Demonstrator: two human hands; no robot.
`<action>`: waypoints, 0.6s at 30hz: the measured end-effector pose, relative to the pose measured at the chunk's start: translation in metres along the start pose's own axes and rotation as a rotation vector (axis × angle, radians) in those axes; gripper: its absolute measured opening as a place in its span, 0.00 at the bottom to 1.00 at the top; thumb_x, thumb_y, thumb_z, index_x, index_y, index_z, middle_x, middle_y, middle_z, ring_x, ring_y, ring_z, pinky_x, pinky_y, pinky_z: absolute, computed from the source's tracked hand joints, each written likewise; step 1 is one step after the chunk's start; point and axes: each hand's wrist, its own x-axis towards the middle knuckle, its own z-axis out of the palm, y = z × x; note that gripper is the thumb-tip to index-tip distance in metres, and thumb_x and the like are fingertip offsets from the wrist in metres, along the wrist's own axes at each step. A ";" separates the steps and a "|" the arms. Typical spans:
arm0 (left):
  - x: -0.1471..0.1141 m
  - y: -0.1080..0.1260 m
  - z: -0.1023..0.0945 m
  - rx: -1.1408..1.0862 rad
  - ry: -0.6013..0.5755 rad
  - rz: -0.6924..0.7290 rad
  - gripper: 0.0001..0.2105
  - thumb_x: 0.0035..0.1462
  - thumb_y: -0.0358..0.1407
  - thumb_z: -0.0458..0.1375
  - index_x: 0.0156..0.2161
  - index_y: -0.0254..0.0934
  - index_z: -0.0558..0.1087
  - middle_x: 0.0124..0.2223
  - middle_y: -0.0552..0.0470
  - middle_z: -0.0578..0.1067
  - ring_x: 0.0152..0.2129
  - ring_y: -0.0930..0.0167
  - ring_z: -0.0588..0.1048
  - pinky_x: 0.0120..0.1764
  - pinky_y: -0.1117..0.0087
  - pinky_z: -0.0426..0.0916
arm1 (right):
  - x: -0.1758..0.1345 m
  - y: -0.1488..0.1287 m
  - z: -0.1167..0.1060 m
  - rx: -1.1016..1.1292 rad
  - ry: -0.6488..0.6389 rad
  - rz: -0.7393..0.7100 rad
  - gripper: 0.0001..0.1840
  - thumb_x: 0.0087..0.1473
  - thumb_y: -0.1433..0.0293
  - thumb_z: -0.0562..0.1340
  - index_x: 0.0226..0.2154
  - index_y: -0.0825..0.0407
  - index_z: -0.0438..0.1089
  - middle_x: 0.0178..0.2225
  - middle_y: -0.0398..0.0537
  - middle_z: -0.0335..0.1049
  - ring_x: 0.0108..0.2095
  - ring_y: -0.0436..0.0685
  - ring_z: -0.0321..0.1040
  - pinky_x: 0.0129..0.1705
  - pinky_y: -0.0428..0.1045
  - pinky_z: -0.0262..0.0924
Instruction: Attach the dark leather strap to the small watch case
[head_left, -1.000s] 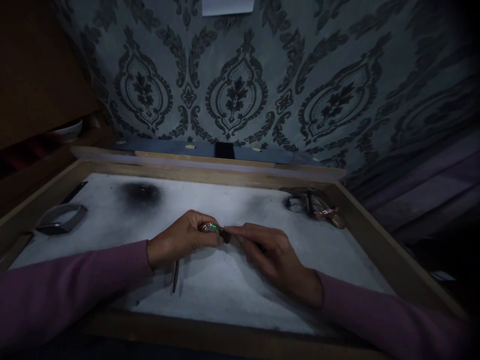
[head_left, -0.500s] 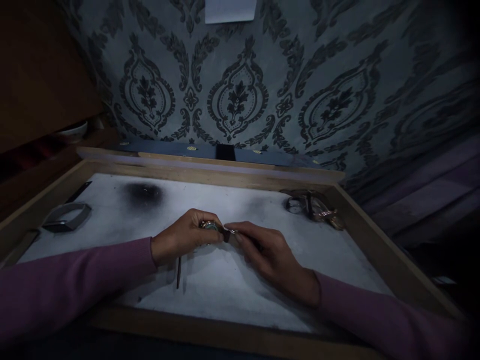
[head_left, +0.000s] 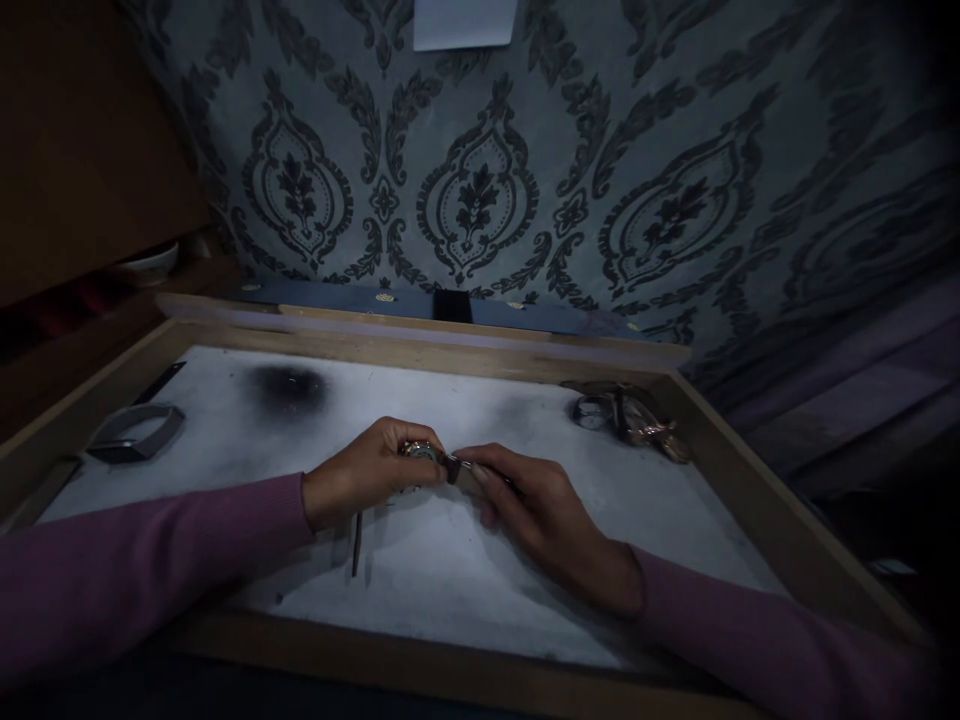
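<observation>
A round wristwatch [head_left: 422, 451] with a metallic rim is gripped between the thumb and fingers of my left hand [head_left: 379, 465]. A short dark piece of strap [head_left: 453, 470] juts from its right side. My right hand [head_left: 529, 495] pinches a slim metal tool [head_left: 466, 464], whose tip meets the watch near that strap; its exact kind is too small to tell. Below my left hand, a thin dark strip [head_left: 357, 545] hangs or stands over the white surface; whether it joins the watch is hidden.
The white work surface [head_left: 420, 590] has a raised wooden rim [head_left: 375, 345]. At left lies a watch with a grey band [head_left: 139, 435]. Several watches [head_left: 630, 415] are heaped at the back right. A dark smudge [head_left: 289, 388] marks the surface, and patterned wallpaper [head_left: 480, 200] rises behind.
My right hand's fingers have shifted slightly around the tool, and a lower fingertip now shows beneath. My left hand keeps the watch in nearly the same place.
</observation>
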 end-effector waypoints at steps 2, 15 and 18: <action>0.000 0.000 0.000 0.000 -0.008 0.001 0.05 0.44 0.34 0.59 0.25 0.33 0.71 0.20 0.60 0.63 0.19 0.78 0.57 0.24 0.74 0.50 | 0.000 0.001 0.000 0.008 -0.008 0.007 0.14 0.64 0.71 0.51 0.42 0.56 0.70 0.17 0.38 0.64 0.17 0.47 0.62 0.22 0.43 0.59; 0.000 0.001 0.000 0.019 -0.001 -0.011 0.06 0.44 0.35 0.59 0.25 0.32 0.71 0.20 0.59 0.63 0.19 0.78 0.57 0.24 0.74 0.50 | 0.000 0.000 0.001 0.031 -0.023 0.052 0.15 0.65 0.69 0.50 0.44 0.55 0.70 0.16 0.38 0.63 0.17 0.47 0.60 0.21 0.43 0.57; 0.001 0.000 0.000 0.018 -0.006 0.005 0.07 0.44 0.36 0.59 0.26 0.32 0.71 0.20 0.60 0.62 0.19 0.78 0.57 0.24 0.74 0.50 | 0.000 0.001 0.001 0.043 -0.016 0.041 0.15 0.65 0.69 0.50 0.44 0.55 0.70 0.16 0.38 0.64 0.17 0.47 0.61 0.21 0.43 0.58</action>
